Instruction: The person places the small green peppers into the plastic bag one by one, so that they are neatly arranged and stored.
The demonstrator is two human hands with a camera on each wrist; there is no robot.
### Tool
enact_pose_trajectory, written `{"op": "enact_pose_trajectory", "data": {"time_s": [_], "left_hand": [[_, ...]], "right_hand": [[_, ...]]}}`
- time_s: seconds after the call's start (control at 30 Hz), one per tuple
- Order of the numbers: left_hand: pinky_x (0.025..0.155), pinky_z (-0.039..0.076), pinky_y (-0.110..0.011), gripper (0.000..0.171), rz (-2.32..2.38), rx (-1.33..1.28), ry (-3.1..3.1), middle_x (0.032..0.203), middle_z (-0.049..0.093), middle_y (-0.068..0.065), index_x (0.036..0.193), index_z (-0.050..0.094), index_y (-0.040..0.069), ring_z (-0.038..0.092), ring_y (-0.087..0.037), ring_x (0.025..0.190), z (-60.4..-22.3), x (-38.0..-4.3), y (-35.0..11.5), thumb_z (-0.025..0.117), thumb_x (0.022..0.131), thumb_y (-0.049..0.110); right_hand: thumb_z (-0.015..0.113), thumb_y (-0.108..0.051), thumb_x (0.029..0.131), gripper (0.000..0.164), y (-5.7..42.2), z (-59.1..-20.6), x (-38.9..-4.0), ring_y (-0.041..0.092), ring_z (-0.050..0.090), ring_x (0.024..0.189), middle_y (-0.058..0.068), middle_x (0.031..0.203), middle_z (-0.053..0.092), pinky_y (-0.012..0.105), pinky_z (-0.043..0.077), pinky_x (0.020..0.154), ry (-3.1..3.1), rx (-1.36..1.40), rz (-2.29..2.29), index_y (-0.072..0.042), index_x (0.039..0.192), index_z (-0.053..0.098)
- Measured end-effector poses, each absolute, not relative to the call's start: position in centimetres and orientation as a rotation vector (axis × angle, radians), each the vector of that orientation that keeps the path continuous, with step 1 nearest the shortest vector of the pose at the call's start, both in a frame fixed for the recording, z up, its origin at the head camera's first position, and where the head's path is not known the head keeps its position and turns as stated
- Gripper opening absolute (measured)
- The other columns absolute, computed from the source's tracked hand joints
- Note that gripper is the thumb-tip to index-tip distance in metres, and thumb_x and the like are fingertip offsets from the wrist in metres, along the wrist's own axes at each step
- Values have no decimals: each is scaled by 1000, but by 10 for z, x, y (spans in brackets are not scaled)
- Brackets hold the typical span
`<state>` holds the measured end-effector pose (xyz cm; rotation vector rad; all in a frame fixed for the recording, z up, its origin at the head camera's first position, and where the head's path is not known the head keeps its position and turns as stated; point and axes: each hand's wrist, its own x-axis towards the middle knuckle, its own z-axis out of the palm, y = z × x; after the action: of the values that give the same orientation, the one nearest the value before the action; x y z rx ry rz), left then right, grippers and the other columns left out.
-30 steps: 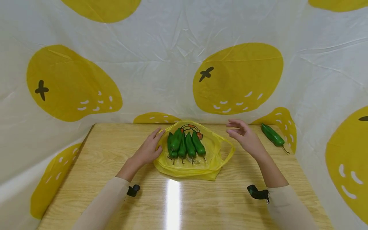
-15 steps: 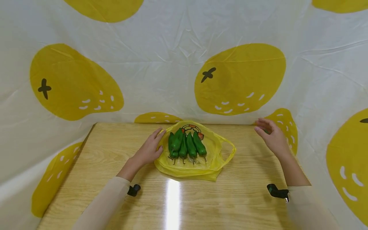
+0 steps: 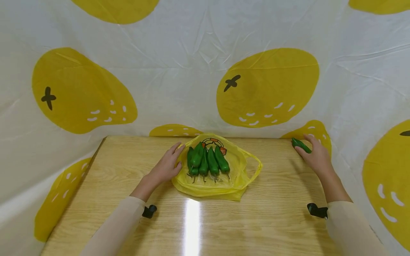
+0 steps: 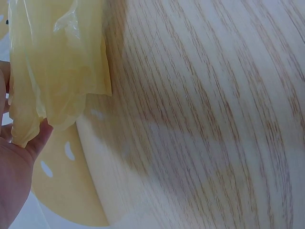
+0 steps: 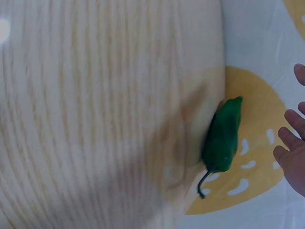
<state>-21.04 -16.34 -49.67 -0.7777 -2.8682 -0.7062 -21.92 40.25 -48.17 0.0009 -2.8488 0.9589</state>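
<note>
Several green chili peppers (image 3: 211, 161) lie side by side in a yellow plastic bag (image 3: 235, 181), whose mouth is spread toward me. My left hand (image 3: 164, 165) holds the left side of this bag; in the left wrist view, thin plastic (image 4: 57, 67) hangs down between thumb and fingers. At the far right corner another green pepper (image 3: 300, 145) lies by itself. My right hand (image 3: 318, 156) is over it with thumb and fingers apart, hiding its stem end in the head view. In the right wrist view the whole pepper (image 5: 223, 136) shows, left of the spread fingertips (image 5: 288, 136).
The wooden table (image 3: 128, 153) ends at the back against a white cloth (image 3: 179, 89) printed with yellow fruit, which also runs along both sides. A loop handle (image 3: 256, 170) of the bag sticks out to the right across the wood.
My right hand has moved right from beside the bag to the lone pepper and lowered over it. The left hand and the bag stay where they were.
</note>
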Motion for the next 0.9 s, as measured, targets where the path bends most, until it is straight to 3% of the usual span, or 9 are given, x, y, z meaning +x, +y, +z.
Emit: {"op": "enact_pose_trajectory", "data": {"time_s": [0.13, 0.33, 0.57, 0.77, 0.9], "left_hand": [[114, 41, -60, 67, -706, -777, -2864, 165, 29, -27, 160, 35, 2, 40, -47, 146, -498, -211, -164, 61, 97, 6], [115, 40, -60, 68, -703, -765, -2872, 166, 28, -24, 160, 36, 3, 40, -46, 146, -500, -211, -164, 61, 97, 6], [115, 41, -60, 67, -696, -769, -2863, 165, 29, -25, 159, 36, 3, 40, -46, 146, -498, -211, -165, 61, 97, 6], [115, 41, -59, 67, -684, -769, -2864, 165, 30, -25, 160, 36, 2, 40, -45, 146, -498, -211, -165, 61, 97, 6], [115, 41, -59, 67, -687, -764, -2866, 165, 30, -25, 160, 36, 3, 40, -45, 146, -497, -210, -166, 62, 97, 6]], "right_hand": [[51, -49, 106, 84, 416, -493, -221, 65, 19, 145, 37, 164, 18, 80, 25, 108, -2903, -34, 929, 2, 163, 17], [53, -43, 106, 80, 429, -510, -227, 68, 31, 134, 44, 154, 29, 78, 31, 104, -2962, -72, 829, 9, 159, 22], [52, -38, 107, 77, 433, -524, -234, 65, 35, 128, 46, 149, 34, 74, 32, 104, -2982, -124, 764, 12, 158, 22], [55, -30, 106, 70, 434, -533, -239, 62, 47, 117, 48, 140, 43, 68, 23, 110, -2951, -121, 680, 15, 153, 29], [54, -24, 106, 64, 434, -537, -242, 62, 48, 117, 48, 138, 45, 69, 18, 114, -2944, -124, 651, 17, 150, 33]]}}
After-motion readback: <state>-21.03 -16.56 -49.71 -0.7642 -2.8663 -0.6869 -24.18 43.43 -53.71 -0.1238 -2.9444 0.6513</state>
